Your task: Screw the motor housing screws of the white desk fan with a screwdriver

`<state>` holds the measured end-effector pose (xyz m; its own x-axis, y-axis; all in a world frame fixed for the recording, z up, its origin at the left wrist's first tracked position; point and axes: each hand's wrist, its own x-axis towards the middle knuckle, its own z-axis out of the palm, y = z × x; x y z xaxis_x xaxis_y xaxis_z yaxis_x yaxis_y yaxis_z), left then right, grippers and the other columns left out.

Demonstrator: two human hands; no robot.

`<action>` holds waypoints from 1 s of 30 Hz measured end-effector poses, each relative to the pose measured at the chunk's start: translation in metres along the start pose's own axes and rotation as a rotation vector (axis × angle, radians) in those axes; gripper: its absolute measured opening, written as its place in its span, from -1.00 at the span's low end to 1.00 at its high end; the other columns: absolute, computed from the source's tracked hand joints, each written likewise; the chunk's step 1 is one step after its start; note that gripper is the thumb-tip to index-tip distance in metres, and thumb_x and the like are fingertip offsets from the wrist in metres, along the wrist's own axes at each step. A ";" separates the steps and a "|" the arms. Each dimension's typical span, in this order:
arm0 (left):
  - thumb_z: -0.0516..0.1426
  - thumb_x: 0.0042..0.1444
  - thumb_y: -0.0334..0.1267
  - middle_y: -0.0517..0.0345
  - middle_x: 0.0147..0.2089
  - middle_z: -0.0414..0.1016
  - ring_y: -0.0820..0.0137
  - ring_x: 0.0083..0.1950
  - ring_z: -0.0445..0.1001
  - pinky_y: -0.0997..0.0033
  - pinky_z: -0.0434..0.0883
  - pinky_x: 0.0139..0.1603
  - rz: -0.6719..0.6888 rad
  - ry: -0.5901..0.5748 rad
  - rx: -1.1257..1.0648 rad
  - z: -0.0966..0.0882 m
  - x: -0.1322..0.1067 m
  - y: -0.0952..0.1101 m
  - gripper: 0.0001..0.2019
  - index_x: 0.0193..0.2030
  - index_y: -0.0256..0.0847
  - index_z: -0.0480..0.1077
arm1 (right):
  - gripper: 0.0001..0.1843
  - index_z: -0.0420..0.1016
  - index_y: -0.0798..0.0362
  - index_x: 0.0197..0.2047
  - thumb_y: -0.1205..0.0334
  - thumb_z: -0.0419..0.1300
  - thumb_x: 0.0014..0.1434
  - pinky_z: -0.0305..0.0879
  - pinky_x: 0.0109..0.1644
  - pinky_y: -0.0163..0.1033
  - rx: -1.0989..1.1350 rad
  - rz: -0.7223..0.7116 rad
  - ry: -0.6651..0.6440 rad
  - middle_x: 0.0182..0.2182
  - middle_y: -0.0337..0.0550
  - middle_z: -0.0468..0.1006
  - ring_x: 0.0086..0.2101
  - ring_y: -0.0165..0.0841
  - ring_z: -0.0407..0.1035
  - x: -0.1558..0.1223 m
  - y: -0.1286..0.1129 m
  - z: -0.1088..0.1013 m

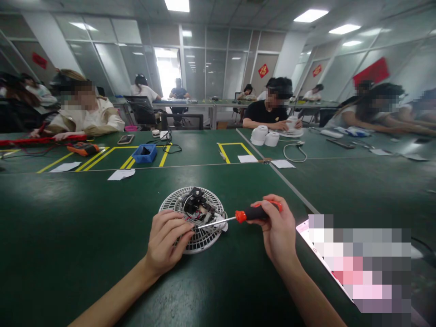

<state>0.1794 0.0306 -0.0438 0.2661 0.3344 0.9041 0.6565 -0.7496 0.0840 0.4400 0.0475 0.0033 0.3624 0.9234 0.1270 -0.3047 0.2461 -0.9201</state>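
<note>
A round white fan grille (200,247) lies on the green table in front of me. On it sits a black motor assembly (195,201) with wires and small parts around it. My right hand (277,225) is closed around the black and red handle of a screwdriver (254,213). Its metal shaft points left, low over the grille. My left hand (170,238) rests at the grille's left front edge, thumb and fingertips pinched together beside the screwdriver's tip. Whatever those fingertips hold is too small to make out.
A blue bin (144,153) with dark parts stands beyond the grille, near a phone (126,139) and an orange multimeter (82,148). White housings (259,135) stand before a co-worker opposite. A blurred-out panel (357,263) is at right. Paper slips (121,174) lie across the table.
</note>
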 end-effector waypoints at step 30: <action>0.17 0.14 -0.50 0.03 -0.26 0.61 0.22 -0.08 0.57 0.05 0.46 0.12 0.188 -0.047 -0.040 0.005 0.033 -0.018 -0.84 -0.14 -0.27 0.48 | -0.50 0.47 0.06 -0.34 -0.26 0.25 0.21 0.09 -0.55 -0.37 -0.703 0.442 -0.858 -0.53 -0.28 0.42 -0.55 -0.46 0.27 0.026 -0.042 -0.040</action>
<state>0.1797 0.0580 -0.0174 0.4152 0.2117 0.8847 0.5636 -0.8233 -0.0675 0.4969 0.0491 0.0300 -0.4407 0.8487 -0.2922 0.3913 -0.1113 -0.9135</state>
